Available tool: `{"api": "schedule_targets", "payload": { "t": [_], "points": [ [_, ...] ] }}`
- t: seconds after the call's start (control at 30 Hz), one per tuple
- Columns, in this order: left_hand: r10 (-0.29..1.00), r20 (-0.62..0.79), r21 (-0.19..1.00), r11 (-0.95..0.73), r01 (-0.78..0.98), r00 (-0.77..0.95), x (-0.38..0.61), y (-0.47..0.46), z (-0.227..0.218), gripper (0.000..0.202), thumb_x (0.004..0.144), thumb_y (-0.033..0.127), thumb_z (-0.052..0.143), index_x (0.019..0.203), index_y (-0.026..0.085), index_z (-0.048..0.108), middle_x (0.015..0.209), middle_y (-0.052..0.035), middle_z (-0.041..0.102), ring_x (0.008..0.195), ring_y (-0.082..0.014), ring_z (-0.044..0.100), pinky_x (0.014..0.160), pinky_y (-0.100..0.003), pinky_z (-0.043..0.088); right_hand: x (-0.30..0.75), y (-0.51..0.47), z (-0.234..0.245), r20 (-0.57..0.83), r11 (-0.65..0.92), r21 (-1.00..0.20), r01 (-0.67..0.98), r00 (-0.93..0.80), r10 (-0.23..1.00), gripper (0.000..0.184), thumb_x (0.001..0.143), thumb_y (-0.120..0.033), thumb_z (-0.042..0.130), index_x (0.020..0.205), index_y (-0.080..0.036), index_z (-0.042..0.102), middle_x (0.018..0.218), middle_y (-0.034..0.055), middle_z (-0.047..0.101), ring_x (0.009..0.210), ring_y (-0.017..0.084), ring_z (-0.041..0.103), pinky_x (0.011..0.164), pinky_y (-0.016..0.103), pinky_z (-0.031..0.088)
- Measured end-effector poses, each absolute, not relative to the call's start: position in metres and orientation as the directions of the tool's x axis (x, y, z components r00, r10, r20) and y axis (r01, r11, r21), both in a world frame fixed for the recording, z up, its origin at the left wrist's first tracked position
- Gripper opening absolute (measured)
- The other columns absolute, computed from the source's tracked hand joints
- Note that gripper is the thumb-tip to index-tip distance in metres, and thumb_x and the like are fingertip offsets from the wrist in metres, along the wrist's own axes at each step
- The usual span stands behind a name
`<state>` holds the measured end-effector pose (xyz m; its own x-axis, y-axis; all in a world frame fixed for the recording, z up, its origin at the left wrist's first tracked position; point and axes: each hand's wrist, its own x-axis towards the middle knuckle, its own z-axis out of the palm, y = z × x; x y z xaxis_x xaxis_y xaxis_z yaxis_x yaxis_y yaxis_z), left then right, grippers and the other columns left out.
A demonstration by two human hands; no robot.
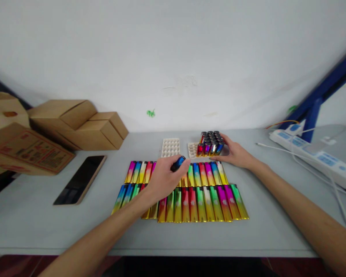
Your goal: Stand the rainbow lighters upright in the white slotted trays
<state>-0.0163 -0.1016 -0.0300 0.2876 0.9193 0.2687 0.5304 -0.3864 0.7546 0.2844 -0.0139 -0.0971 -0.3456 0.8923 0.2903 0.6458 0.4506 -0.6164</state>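
My left hand [167,175] is closed round a blue lighter [178,164], its dark top pointing up and to the right. It hovers over two rows of shiny, many-coloured lighters [200,204] lying flat side by side, hiding some of them. My right hand [233,152] grips the right end of a white tray [193,149], thumb in front and fingers behind. Standing lighters [210,143] with black tops fill that tray's right part; its left holes are bare. To the left lies another white tray [171,146] with bare holes, partly behind my left hand.
A phone [80,180] lies on the grey table [265,234] at left. Behind it are brown cardboard boxes [83,125] and a printed carton [29,148]. At right, a white power strip [311,152] trails cables beside a blue metal frame [313,111]. A white wall [173,57] closes the back.
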Motion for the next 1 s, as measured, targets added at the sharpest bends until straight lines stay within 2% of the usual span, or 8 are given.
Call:
{"api": "schedule_targets", "payload": {
  "t": [0.13, 0.2, 0.3, 0.37, 0.43, 0.57, 0.73, 1.0],
  "points": [
    [0.922, 0.269, 0.808, -0.373, 0.455, 0.278, -0.017, -0.099, -0.033, 0.05, 0.099, 0.05, 0.054, 0.063, 0.019, 0.041, 0.059, 0.0056, 0.033, 0.055, -0.0091, 0.032, 0.052, -0.025, 0.022, 0.283, -0.015, -0.095, 0.292, 0.46, -0.626, 0.629, -0.358, 0.887, 0.103, 0.074, -0.054, 0.082, 0.159, -0.024, 0.032, 0.151, 0.0151, 0.055, 0.134, 0.039, 0.058, 0.113, 0.06, 0.046],
    [0.932, 0.233, 0.889, -0.319, 0.329, 0.277, -0.018, -0.096, -0.036, 0.042, 0.1, 0.052, 0.052, 0.073, 0.02, 0.051, 0.058, 0.0062, 0.035, 0.052, -0.009, 0.033, 0.049, -0.024, 0.024, 0.282, -0.015, -0.094, 0.291, 0.467, -0.637, 0.613, -0.369, 0.883, 0.101, 0.075, -0.054, 0.082, 0.158, -0.024, 0.032, 0.15, 0.0144, 0.056, 0.133, 0.038, 0.058, 0.114, 0.059, 0.046],
    [0.937, 0.169, 0.98, -0.192, 0.048, 0.306, -0.018, -0.089, -0.036, 0.032, 0.101, 0.053, 0.051, 0.104, 0.021, 0.057, 0.063, 0.0058, 0.05, 0.048, -0.0084, 0.038, 0.046, -0.023, 0.03, 0.281, -0.016, -0.092, 0.293, 0.467, -0.649, 0.601, -0.369, 0.882, 0.1, 0.076, -0.054, 0.081, 0.158, -0.022, 0.033, 0.148, 0.0146, 0.058, 0.132, 0.038, 0.059, 0.114, 0.058, 0.047],
    [0.937, 0.18, 0.984, -0.173, -0.049, 0.301, -0.017, -0.083, -0.034, 0.032, 0.1, 0.052, 0.055, 0.109, 0.021, 0.056, 0.073, 0.0013, 0.062, 0.053, -0.0091, 0.049, 0.051, -0.023, 0.039, 0.281, -0.016, -0.092, 0.297, 0.469, -0.649, 0.599, -0.368, 0.881, 0.1, 0.076, -0.054, 0.081, 0.158, -0.022, 0.033, 0.149, 0.015, 0.057, 0.132, 0.038, 0.059, 0.113, 0.058, 0.047],
    [0.942, 0.204, 0.979, -0.202, -0.037, 0.267, -0.016, -0.077, -0.03, 0.031, 0.098, 0.049, 0.06, 0.105, 0.019, 0.061, 0.086, -0.0043, 0.069, 0.067, -0.0115, 0.06, 0.06, -0.024, 0.047, 0.281, -0.016, -0.091, 0.298, 0.472, -0.647, 0.599, -0.371, 0.88, 0.1, 0.076, -0.053, 0.081, 0.158, -0.023, 0.033, 0.15, 0.0152, 0.057, 0.132, 0.038, 0.059, 0.113, 0.057, 0.047],
    [0.954, 0.224, 0.967, -0.243, 0.081, 0.198, -0.016, -0.061, -0.025, 0.028, 0.093, 0.042, 0.067, 0.105, 0.017, 0.073, 0.102, -0.0078, 0.074, 0.086, -0.0152, 0.065, 0.074, -0.026, 0.054, 0.281, -0.015, -0.09, 0.299, 0.476, -0.648, 0.594, -0.377, 0.877, 0.098, 0.076, -0.053, 0.081, 0.157, -0.022, 0.034, 0.15, 0.0148, 0.056, 0.133, 0.037, 0.058, 0.113, 0.055, 0.047],
    [0.95, 0.229, 0.949, -0.267, 0.167, 0.212, -0.014, -0.031, -0.028, 0.027, 0.082, 0.038, 0.077, 0.099, 0.016, 0.077, 0.097, -0.0084, 0.078, 0.085, -0.0187, 0.071, 0.073, -0.031, 0.06, 0.282, -0.014, -0.092, 0.304, 0.485, -0.662, 0.572, -0.387, 0.871, 0.099, 0.076, -0.052, 0.082, 0.157, -0.022, 0.034, 0.151, 0.0152, 0.055, 0.133, 0.037, 0.058, 0.113, 0.056, 0.047],
    [0.937, 0.216, 0.968, -0.243, 0.07, 0.274, 0.004, 0.003, -0.052, 0.03, 0.079, 0.03, 0.079, 0.103, 0.012, 0.074, 0.098, -0.0113, 0.079, 0.09, -0.0228, 0.076, 0.086, -0.04, 0.065, 0.284, -0.013, -0.098, 0.309, 0.489, -0.653, 0.579, -0.386, 0.869, 0.099, 0.077, -0.053, 0.081, 0.157, -0.023, 0.031, 0.153, 0.0151, 0.053, 0.136, 0.036, 0.056, 0.116, 0.057, 0.045]
  ]
}}
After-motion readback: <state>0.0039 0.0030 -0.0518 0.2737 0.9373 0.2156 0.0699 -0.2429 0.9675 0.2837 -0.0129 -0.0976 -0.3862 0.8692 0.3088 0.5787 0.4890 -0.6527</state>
